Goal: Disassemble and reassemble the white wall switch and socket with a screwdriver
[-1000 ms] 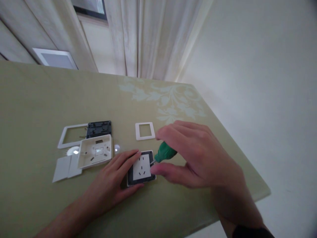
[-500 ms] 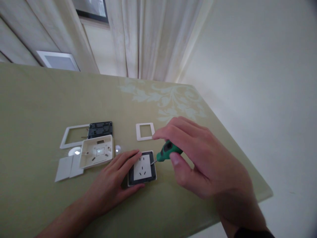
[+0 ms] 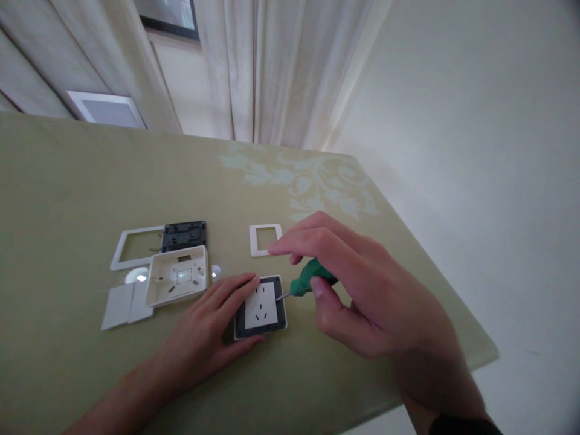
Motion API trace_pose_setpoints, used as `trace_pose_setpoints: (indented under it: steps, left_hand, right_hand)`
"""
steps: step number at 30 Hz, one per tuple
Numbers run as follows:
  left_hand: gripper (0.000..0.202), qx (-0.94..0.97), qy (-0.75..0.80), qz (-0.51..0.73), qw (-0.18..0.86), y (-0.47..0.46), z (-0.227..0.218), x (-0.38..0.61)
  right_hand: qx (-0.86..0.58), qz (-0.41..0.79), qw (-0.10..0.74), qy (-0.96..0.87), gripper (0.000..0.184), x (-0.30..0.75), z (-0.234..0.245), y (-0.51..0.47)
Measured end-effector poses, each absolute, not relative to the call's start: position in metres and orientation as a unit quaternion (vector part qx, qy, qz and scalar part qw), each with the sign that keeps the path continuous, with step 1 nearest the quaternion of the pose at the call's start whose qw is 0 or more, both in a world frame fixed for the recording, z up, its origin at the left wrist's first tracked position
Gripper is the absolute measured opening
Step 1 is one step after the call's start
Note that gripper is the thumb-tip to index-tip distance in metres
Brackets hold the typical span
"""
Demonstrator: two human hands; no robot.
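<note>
A wall socket [image 3: 261,311] with a white slotted face and a dark surround lies on the table. My left hand [image 3: 216,320] grips its left side, fingers across the upper edge and thumb along the lower edge. In my right hand [image 3: 357,290] is a green-handled screwdriver [image 3: 302,283], held between thumb and fingers. Its metal shaft slants down to the left, and the tip meets the right part of the socket, by the edge of the white face. Just above the socket lies a small white frame [image 3: 254,241], near my right index fingertip.
Left of my left hand lie an open white back box [image 3: 156,290], a dark socket module [image 3: 185,235], a larger white frame [image 3: 118,251] and flat white plates [image 3: 118,307]. The table's right edge runs close to a white wall [image 3: 475,151]. Curtains [image 3: 290,72] hang behind.
The screwdriver handle has turned, and my right index finger has stretched a little further left. The tip stays at the same place on the socket. My left hand has not moved.
</note>
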State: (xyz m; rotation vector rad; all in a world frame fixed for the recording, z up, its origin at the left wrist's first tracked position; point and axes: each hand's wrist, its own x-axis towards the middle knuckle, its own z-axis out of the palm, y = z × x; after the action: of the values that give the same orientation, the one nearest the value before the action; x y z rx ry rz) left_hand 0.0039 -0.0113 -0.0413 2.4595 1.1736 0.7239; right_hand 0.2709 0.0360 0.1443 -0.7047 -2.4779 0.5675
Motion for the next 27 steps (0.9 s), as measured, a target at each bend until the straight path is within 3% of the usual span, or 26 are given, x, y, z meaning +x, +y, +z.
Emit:
trace_pose_setpoints:
  steps: [8, 12, 15, 21, 27]
  left_hand:
    - [0.077, 0.862, 0.409, 0.256, 0.157, -0.011, -0.041, 0.006]
    - [0.076, 0.862, 0.407, 0.258, 0.156, -0.01, -0.041, 0.006]
    - [0.076, 0.868, 0.406, 0.254, 0.129, -0.01, -0.04, 0.004]
    - [0.075, 0.88, 0.381, 0.255, 0.121, -0.008, -0.03, 0.003]
    - [0.029, 0.813, 0.396, 0.336, 0.262, -0.007, 0.006, 0.032]
  right_hand:
    - [-0.259, 0.224, 0.258, -0.904, 0.047, 0.268, 0.143, 0.035]
    - [-0.26, 0.185, 0.245, -0.916, 0.025, 0.268, 0.141, 0.04]
    - [-0.268, 0.183, 0.254, -0.911, 0.02, 0.266, 0.14, 0.045]
    - [-0.211, 0.228, 0.26, -0.914, 0.04, 0.257, 0.138, 0.044]
    - [-0.165, 0.246, 0.249, -0.922, 0.045, 0.255, 0.139, 0.043]
